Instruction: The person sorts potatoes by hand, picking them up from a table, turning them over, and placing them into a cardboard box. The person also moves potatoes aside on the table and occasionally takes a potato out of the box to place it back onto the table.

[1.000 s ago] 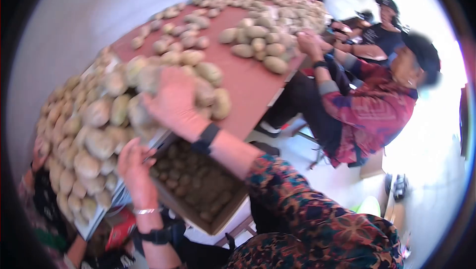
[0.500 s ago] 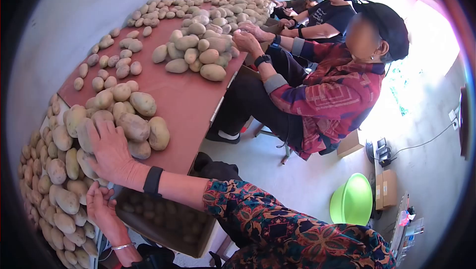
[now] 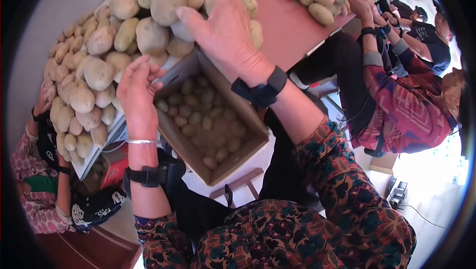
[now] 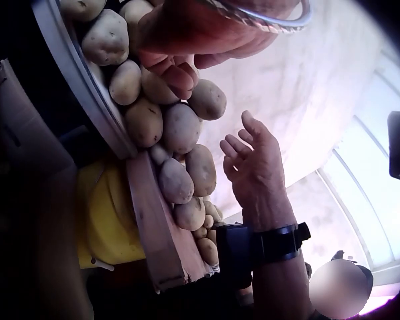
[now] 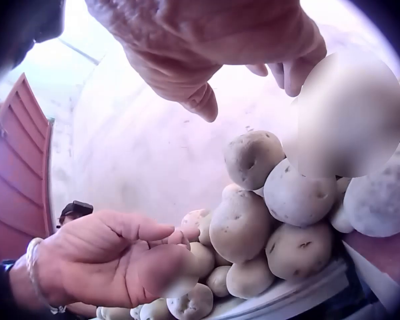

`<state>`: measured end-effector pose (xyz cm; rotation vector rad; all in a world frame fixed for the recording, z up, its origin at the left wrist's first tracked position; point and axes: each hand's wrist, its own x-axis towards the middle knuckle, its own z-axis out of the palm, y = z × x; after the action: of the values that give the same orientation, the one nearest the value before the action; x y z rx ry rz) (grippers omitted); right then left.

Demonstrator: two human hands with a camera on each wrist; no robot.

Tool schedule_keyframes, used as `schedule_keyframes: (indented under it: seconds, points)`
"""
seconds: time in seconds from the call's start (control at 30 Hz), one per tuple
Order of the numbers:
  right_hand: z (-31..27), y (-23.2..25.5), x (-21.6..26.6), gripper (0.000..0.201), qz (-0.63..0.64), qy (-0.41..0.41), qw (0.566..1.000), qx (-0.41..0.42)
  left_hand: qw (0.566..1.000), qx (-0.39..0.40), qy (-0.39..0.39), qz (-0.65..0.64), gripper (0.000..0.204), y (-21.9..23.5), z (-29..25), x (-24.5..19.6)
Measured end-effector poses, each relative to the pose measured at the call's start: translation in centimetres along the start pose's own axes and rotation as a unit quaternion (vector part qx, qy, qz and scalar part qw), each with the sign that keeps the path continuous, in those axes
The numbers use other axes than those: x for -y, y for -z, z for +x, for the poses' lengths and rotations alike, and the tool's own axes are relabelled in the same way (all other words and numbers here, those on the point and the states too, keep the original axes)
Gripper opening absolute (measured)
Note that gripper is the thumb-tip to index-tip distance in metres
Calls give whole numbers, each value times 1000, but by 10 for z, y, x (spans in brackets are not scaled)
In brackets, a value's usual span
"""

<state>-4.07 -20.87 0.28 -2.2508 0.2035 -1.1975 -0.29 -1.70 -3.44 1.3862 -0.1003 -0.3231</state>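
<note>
Right hand (image 3: 225, 26) rests open, fingers straight, on the potato pile (image 3: 148, 26) at the tabletop's (image 3: 287, 26) near edge — left hand (image 3: 136, 88), loosely curled and holding nothing, touches potatoes just left of the cardboard box (image 3: 210, 120).

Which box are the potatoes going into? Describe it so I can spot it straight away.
Start at the red-brown table heaped with potatoes. Below its near edge, between the person's left hand and right hand, sits an open brown cardboard box. It is the only container in view, and its potatoes are smaller than those on the table.
</note>
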Motion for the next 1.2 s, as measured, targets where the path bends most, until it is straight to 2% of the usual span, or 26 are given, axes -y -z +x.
schedule_keyframes:
  seconds: [0.07, 0.13, 0.2, 0.27, 0.33, 0.43, 0.53, 0.57, 0.6, 0.63, 0.67, 0.7, 0.77, 0.8, 0.83, 0.87, 0.9, 0.93, 0.97, 1.0, 1.07, 1.13, 1.2]
  points:
    - [-6, 5, 0, 64, -10, -7, 1000, 8, 1000, 4, 9, 3, 32, 3, 0, 0]
    - [-1, 12, 6, 60, 6, -42, 997, 71, 1000, 17, 2, 12, 33, 3, 0, -2]
    - [-4, 8, 5, 65, -2, -45, 996, 77, 1000, 18, 8, 15, 34, 4, -3, -4]
    - [-1, 4, -3, 65, 35, 19, 998, 49, 1000, 9, -5, 30, 36, -1, -5, -5]
    - [-4, -3, 1, 66, 6, 96, 993, -69, 1000, -8, 8, 15, 36, 2, 3, 2]
    - [0, 15, 21, 56, 65, 113, 985, -112, 1000, 21, -4, 9, 36, 1, 3, -3]
    - [-8, 10, 20, 59, 79, 150, 983, -65, 1000, 5, -17, 14, 35, 15, 9, 7]
    - [-10, 7, 25, 41, 95, 168, 976, -103, 1000, -16, -13, 11, 34, 15, 10, 6]
    - [-14, 6, 31, 41, 120, 148, 977, -95, 1000, -7, -22, 18, 33, 13, 7, 1]
    - [-17, 7, 35, 37, 157, 177, 969, -76, 999, -2, -44, 26, 31, 13, 5, 0]
    - [-23, 7, 40, 32, 191, 209, 957, -61, 990, 13, -67, 123, 30, 18, 6, -6]
    - [-31, 7, 44, 32, 204, 198, 957, -57, 998, 20, -45, -28, 27, 19, 7, -2]
    - [-41, 8, 51, 17, 272, 189, 942, 49, 997, 13, -47, -54, 25, 26, 15, 0]
    - [-45, 15, 53, 17, 280, 186, 940, 54, 994, 17, -56, -87, 24, 30, 14, -1]
    - [-48, 24, 55, 19, 255, 129, 938, 198, 995, -1, -83, -47, 23, 26, 6, -7]
    - [-52, 25, 58, 20, 224, 70, 912, 337, 996, -10, -80, -46, 23, 27, 4, -10]
    - [-56, 17, 60, 18, 240, 41, 906, 345, 997, 1, -66, -50, 23, 30, 4, -12]
    - [-66, 6, 52, 20, 262, 47, 887, 378, 997, 13, -52, -55, 23, 33, 4, -13]
    - [-74, 2, 45, 21, 236, 22, 858, 456, 998, 13, -54, -7, 30, 37, 2, -14]
    - [-78, 0, 40, 23, 206, -2, 823, 530, 995, 61, -67, -51, 30, 54, 11, -7]
    - [-93, -12, 29, 27, 104, -10, 754, 649, 993, 66, -84, -43, 29, 52, 3, -12]
    - [-112, -25, 21, 30, -36, 46, 698, 714, 993, 47, -97, -57, 21, 36, -20, -24]
    - [-138, -45, 1, 31, -135, 53, 636, 758, 991, 32, -112, -73, 15, 33, -25, -34]
